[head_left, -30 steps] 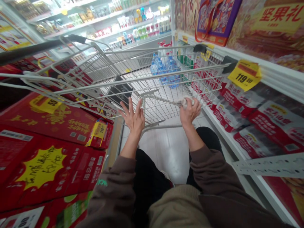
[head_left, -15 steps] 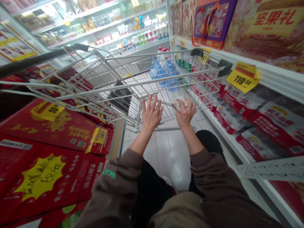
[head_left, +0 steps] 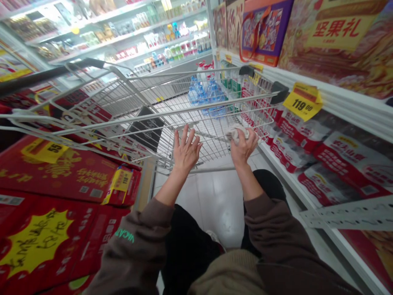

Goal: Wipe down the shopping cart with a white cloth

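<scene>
Hand, left [head_left: 187, 152]: open, fingers spread, at the near wire end of the shopping cart [head_left: 172, 105]; whether the palm bears on the wire cannot be told.

Hand, right [head_left: 244, 147]: closed around a crumpled white cloth [head_left: 237, 134], at the near end of the cart, to the right of the left hand. Cloth bunches out above the knuckles.

Handling, as judged: cloth soft, light and easily crushed, best held by its bunched middle. Cart stiff, thin-wired and likely to roll freely; firmest hold on its near rail.

Cart, far end: blue-capped water bottles [head_left: 202, 96], seen through the wires; inside or beyond the cart cannot be told.

Cart, left part: black flat panel [head_left: 144, 129] with pale lettering, seen under the top rail.

Left of cart: red cartons [head_left: 61, 172] stacked close, with a yellow 55 price tag [head_left: 44, 150].

Right of cart: white shelf [head_left: 346, 92] running alongside, a yellow 119.00 price tag [head_left: 302, 101] on its edge, red-and-white packs [head_left: 310, 151] below, printed gift boxes [head_left: 337, 41] above.

Beyond cart: lit shelves of bottled and packaged goods [head_left: 123, 37].

Below cart: pale tile floor [head_left: 221, 205].

Obstructions: cartons and shelf flank the cart closely on both sides.
</scene>
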The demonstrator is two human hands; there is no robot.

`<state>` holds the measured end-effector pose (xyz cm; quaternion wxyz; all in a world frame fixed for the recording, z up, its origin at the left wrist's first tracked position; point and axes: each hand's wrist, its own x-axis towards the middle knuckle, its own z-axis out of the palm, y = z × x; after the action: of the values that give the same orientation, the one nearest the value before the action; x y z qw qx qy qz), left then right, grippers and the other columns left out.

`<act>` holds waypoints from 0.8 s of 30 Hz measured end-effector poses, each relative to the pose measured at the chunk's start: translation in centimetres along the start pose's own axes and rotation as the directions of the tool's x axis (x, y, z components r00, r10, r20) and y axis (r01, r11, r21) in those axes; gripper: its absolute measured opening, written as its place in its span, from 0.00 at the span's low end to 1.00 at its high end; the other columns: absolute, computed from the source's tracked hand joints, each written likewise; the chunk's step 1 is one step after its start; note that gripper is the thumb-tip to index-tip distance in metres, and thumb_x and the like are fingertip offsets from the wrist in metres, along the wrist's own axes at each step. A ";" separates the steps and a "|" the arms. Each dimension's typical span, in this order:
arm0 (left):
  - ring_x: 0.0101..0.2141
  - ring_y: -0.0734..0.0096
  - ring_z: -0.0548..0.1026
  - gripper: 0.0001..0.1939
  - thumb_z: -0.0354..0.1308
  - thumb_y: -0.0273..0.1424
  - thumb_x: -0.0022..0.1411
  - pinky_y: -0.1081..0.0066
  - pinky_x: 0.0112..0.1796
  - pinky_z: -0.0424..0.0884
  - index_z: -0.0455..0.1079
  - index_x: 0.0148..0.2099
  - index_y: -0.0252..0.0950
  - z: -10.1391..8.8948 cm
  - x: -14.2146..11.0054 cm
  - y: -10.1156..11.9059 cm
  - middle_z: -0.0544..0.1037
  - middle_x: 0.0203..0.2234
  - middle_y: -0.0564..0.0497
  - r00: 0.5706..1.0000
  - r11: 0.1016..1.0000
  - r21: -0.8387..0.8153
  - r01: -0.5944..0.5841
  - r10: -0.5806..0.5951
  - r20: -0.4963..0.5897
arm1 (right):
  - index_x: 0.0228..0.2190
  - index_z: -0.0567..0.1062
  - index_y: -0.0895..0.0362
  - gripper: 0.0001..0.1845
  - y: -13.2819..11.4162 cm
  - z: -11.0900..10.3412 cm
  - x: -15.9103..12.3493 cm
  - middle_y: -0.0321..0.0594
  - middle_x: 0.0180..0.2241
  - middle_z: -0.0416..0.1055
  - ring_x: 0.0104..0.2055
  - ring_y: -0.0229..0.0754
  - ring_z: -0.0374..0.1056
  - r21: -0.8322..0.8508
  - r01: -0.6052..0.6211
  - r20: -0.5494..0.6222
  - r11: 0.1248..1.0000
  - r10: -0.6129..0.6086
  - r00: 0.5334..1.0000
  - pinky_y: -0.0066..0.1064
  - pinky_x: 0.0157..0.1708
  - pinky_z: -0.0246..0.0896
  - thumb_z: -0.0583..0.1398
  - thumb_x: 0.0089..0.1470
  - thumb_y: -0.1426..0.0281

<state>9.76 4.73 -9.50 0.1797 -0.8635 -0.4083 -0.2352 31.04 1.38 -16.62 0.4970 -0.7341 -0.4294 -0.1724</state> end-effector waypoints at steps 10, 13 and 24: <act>0.73 0.53 0.44 0.24 0.52 0.39 0.73 0.42 0.71 0.35 0.65 0.68 0.42 0.0 -2.3 2.5 0.58 0.71 0.45 0.991 0.992 -0.061 0.108 -0.112 -0.069 | 0.48 0.78 0.51 0.16 0.1 -1.3 -0.4 0.51 0.57 0.66 0.58 0.53 0.59 0.022 -0.024 -0.024 0.999 0.024 0.999 0.49 0.56 0.59 0.61 0.59 0.67; 0.73 0.53 0.44 0.26 0.52 0.39 0.73 0.41 0.71 0.37 0.62 0.70 0.43 0.7 -2.7 4.1 0.57 0.72 0.44 0.995 0.993 -0.083 0.087 -0.091 -0.048 | 0.47 0.79 0.49 0.14 0.3 -1.3 -0.4 0.47 0.56 0.68 0.57 0.51 0.61 0.048 0.188 0.105 0.981 -0.192 0.976 0.44 0.56 0.59 0.61 0.59 0.66; 0.73 0.54 0.45 0.26 0.52 0.37 0.72 0.42 0.71 0.37 0.62 0.70 0.46 1.1 -1.1 5.8 0.59 0.71 0.47 0.993 0.987 -0.147 0.058 -0.072 -0.089 | 0.45 0.78 0.53 0.18 4.5 -1.0 1.8 0.49 0.53 0.67 0.54 0.52 0.63 -0.013 -0.026 -0.071 1.000 0.025 0.997 0.48 0.53 0.63 0.60 0.50 0.70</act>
<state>14.00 1.16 -11.67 0.1280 -0.8486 -0.4092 -0.3100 35.83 0.74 -17.57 0.5088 -0.7366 -0.4008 -0.1949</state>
